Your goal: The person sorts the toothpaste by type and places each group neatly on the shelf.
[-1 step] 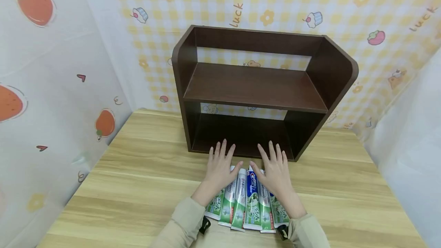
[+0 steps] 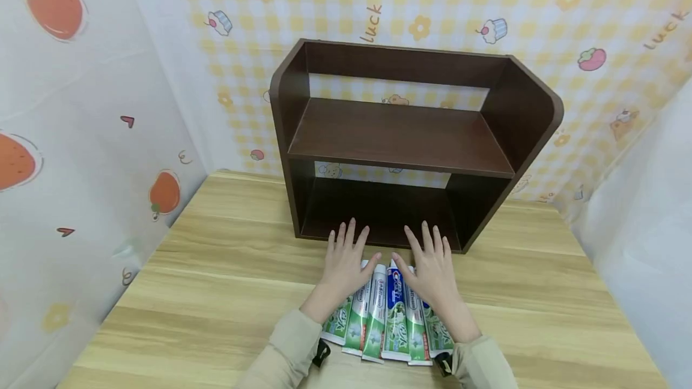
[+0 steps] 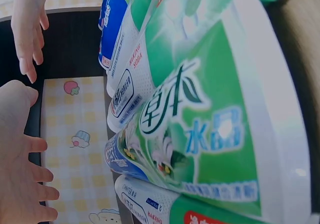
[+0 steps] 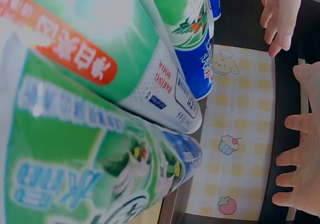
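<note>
Where the left hand (image 2: 342, 266) and right hand (image 2: 432, 272) appear, fingers are straight and spread.
Green, white and blue toothpaste tubes (image 2: 396, 320) lie side by side at lower centre, partly hidden by both, near the dark-brown two-tier shelf unit (image 2: 400, 134) at frame centre.

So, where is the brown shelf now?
In the head view, the two-tier shelf stands slightly right of centre on the table, behind the toothpaste tubes.
</note>
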The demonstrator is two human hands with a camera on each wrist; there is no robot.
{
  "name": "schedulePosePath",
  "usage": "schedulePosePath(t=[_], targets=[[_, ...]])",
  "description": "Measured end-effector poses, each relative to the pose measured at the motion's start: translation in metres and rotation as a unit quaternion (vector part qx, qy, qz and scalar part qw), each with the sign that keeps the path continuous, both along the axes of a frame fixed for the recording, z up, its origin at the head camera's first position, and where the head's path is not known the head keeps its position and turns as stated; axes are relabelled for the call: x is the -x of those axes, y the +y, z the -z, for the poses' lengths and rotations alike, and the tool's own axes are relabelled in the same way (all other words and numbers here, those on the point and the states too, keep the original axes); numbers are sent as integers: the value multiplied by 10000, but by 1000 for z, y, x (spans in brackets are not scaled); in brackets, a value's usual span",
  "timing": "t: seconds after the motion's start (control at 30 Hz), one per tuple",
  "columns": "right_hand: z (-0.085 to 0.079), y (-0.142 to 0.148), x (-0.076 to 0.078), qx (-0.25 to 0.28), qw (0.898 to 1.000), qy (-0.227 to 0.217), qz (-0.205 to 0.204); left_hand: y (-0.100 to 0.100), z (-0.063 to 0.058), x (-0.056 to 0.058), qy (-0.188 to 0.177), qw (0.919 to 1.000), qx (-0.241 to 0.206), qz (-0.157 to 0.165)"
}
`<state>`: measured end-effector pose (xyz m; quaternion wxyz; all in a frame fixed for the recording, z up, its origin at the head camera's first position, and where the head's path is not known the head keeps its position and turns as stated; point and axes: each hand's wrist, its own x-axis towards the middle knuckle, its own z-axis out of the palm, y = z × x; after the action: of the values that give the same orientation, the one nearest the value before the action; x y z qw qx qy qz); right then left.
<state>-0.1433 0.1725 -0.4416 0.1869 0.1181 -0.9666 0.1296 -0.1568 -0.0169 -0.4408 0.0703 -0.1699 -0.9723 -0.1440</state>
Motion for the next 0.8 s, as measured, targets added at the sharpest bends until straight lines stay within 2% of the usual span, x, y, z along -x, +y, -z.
schedulePosePath(t=[0.13,0.3,0.57,0.67,0.8], targets=[[3,2,-1,-4,10000,-36,35,-1,1,-1,-2,10000,25,69],[3,1,-3,126,9998,-168,-6,-5,1,-4,24,9997,-201,102],[3,1,-8,913,9949,-439,-21,-13,-2,-4,63,9993,-374,7],[5,2,-9,1180,9922,-395,-36,-15,-4,-5,75,9984,-552,-34],[6,5,-12,1558,9857,-638,54,-19,-6,-4,71,9957,-920,-58]])
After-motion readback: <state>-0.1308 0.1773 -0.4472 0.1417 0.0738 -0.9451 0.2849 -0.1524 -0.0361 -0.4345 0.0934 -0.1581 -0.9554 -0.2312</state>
